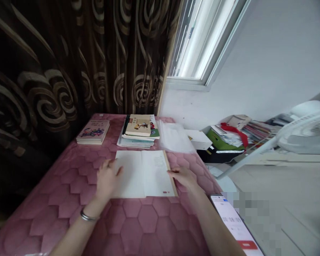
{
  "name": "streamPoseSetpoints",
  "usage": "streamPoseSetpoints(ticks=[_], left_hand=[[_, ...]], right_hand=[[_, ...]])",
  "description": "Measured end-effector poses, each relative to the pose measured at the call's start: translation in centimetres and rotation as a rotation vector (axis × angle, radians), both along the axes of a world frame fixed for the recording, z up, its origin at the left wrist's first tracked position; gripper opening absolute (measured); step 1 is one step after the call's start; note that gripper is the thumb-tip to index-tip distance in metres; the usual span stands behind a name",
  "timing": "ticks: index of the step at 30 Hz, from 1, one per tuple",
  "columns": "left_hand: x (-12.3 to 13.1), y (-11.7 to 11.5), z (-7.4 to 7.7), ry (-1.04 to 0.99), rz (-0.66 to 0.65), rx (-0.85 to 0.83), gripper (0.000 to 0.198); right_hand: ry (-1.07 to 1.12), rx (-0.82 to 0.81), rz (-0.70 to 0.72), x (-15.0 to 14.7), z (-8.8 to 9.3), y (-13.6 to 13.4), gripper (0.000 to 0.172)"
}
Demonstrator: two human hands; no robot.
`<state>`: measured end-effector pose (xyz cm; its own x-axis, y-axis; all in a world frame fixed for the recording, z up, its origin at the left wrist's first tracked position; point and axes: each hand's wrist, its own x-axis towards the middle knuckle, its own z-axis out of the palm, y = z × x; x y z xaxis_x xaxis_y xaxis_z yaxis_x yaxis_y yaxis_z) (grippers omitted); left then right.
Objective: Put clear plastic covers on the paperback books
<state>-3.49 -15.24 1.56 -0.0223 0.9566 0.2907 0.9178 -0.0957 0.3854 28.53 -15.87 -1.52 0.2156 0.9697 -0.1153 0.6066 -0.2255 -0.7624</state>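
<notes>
An open book [133, 177] lies flat on the pink quilted surface in front of me, its left page blank and its right page bearing a small block of print. At the left page's outer edge is my left hand [106, 179], fingers apart and slightly blurred, with a metal bangle [89, 216] on the wrist. My right hand [182, 176] meets the book's right edge, thumb and fingers closed on the edge of the page or cover; how many sheets are between them I cannot tell.
Behind the open book stands a stack of books [138, 129], with another pile [94, 132] to its left. Clear plastic sheets [176, 138] and a white box [198, 139] are at the back right. A phone [234, 224] showing a timer sits lower right, near a white fan [304, 124].
</notes>
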Motion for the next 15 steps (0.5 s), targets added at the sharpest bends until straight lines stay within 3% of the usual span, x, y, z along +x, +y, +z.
streamPoseSetpoints(ticks=[1,4,9,12,15], left_hand=[[-1.6,1.0,-0.4,-0.048,0.035,-0.068,0.043],[-4.4,2.7,-2.1,-0.213,-0.038,-0.276,0.040],[-4.5,2.3,-3.6,-0.209,-0.069,-0.216,0.039],[-4.4,2.0,-3.6,-0.204,-0.109,-0.189,0.033],[-4.5,2.0,-3.6,-0.216,-0.120,-0.176,0.031]], right_hand=[[0.042,-0.016,0.002,0.0,-0.1,0.0,0.026],[0.312,-0.076,-0.043,-0.1,-0.7,-0.1,0.022],[0.803,-0.145,-0.106,-0.9,-0.5,-0.8,0.030],[0.781,-0.180,-0.026,-1.4,0.7,-1.2,0.037],[0.701,-0.129,0.046,-2.7,2.1,-1.1,0.060]])
